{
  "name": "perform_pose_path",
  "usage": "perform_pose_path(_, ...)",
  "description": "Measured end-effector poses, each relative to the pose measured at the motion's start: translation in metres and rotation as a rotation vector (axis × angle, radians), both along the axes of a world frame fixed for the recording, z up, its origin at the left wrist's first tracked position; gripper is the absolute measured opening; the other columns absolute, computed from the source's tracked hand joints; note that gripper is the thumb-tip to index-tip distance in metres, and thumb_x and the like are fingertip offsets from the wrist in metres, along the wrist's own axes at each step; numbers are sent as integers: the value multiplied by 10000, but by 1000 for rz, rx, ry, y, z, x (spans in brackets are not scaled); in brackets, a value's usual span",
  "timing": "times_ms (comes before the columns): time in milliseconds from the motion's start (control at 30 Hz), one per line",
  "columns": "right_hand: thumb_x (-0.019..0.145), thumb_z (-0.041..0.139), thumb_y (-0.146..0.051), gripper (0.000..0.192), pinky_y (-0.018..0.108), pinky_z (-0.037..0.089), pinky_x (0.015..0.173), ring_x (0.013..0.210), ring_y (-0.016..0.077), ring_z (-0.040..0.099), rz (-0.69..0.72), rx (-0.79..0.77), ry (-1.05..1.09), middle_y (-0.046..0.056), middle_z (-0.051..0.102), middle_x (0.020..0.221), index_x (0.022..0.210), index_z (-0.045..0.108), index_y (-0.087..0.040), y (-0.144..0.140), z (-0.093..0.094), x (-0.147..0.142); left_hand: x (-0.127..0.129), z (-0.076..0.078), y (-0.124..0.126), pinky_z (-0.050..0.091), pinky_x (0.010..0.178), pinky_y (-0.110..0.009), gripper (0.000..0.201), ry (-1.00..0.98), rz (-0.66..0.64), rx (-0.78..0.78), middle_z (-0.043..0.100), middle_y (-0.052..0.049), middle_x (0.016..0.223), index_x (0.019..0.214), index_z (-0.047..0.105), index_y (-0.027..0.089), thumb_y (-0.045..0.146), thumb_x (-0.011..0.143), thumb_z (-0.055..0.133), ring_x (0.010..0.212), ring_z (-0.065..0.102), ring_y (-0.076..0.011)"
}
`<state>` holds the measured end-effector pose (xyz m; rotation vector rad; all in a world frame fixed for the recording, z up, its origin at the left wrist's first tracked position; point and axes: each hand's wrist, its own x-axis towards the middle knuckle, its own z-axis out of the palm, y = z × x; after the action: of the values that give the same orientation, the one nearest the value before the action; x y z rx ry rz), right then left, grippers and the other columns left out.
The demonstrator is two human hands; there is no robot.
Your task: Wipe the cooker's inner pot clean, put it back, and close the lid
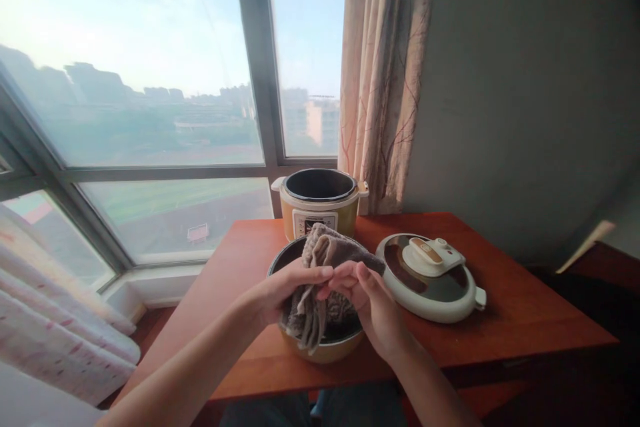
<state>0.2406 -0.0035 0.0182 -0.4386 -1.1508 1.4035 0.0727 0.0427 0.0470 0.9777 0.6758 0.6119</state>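
1. Nearest us, both bare forearms reach in from the lower edge, over the front edge of the reddish-brown wooden table point(500, 320).
2. The left hand point(285, 290) is closed around a grey-brown knitted cloth point(325, 260), thumb and fingers pinching its bunched folds from the left side.
3. The right hand point(373, 303) meets it from the right, fingertips point(345, 275) pinching the same cloth, so both hands grasp it together, nearly touching each other.
4. The cloth hangs between them, its lower folds drooping down over the near rim of a dark round inner pot with a yellowish outside point(325, 347), and its upper part humps up above the hands.
5. That inner pot sits near the front edge of the table, about midway along it, directly under the hands.
6. Just to the right of the pot, apart from it, a round cream-and-brown cooker lid with a cream handle point(430, 277) lies flat on the table.
7. Behind the pot, at the back edge against the window, stands a yellow electric cooker body with a dark open cavity point(320, 203), its front panel facing us.
8. Farther back hangs a pale patterned curtain point(385, 73) beside the large window point(150, 80), with hazy buildings beyond.
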Motion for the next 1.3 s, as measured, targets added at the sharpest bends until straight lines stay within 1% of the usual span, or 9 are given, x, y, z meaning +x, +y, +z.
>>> perform_pose_path(200,954,488,-523,424,396,437,1001,968,241,669,7,-38,224,33,697,751,735,678,-214,18,3,13,14,-1,-8,546,822,-337,467,85,79,-14,737,-46,838,1022,656,144,112,576,790,814,706,-222)
perform_pose_path(400,965,487,-442,353,435,415,1025,1022,253,645,-19,107,-15,74,720,898,845,711,-197,17,7,14,24,-10,0,542,825,-343,473,151,155,19,748,-70,852,1085,669,130,179,621,745,820,713,-242)
perform_pose_path(467,954,516,-430,311,412,444,979,973,237,648,-139,118,-147,67,718,914,866,710,-202,16,5,18,24,-9,5,541,814,-346,469,207,188,66,748,-71,847,1093,676,124,168,627,714,838,710,-253)
perform_pose_path(600,926,558,-432,258,360,462,915,957,220,630,-575,82,-437,62,707,979,931,691,-211,18,-12,41,19,-6,15,528,852,-357,415,403,250,329,750,-54,915,1071,695,134,180,659,664,925,687,-269)
perform_pose_path(767,848,601,-484,375,380,494,878,1015,261,610,-967,-76,-588,96,663,1073,1075,661,-192,13,-58,66,25,-15,14,489,906,-312,309,558,-57,698,747,-30,1000,981,727,144,178,702,598,1003,648,-253)
perform_pose_path(867,814,597,-542,520,409,524,841,961,281,640,-929,-231,-549,105,678,1052,1175,640,-171,8,-81,65,39,-22,5,493,856,-276,331,665,-249,826,747,-26,991,994,707,161,156,687,583,961,659,-235)
perform_pose_path(967,810,584,-542,540,456,500,948,1062,313,647,-809,-246,-457,112,707,1129,1204,649,-179,6,-91,58,53,-20,-2,503,786,-267,365,811,-359,921,745,-42,988,1019,674,185,165,664,588,912,681,-240)
perform_pose_path(1133,801,554,-365,446,465,396,1098,1262,306,556,-825,-260,-347,98,678,1260,1187,692,-191,7,-92,48,70,-18,-1,515,740,-300,369,959,-431,1021,747,-94,1005,1057,653,214,224,692,600,910,705,-296)
perform_pose_path(1300,825,561,-374,484,449,354,1135,1292,294,530,-809,-310,-300,99,627,1344,1257,656,-179,5,-91,43,88,-38,9,528,771,-351,357,1069,-416,1037,742,-165,1044,1052,681,187,178,704,601,970,701,-353)
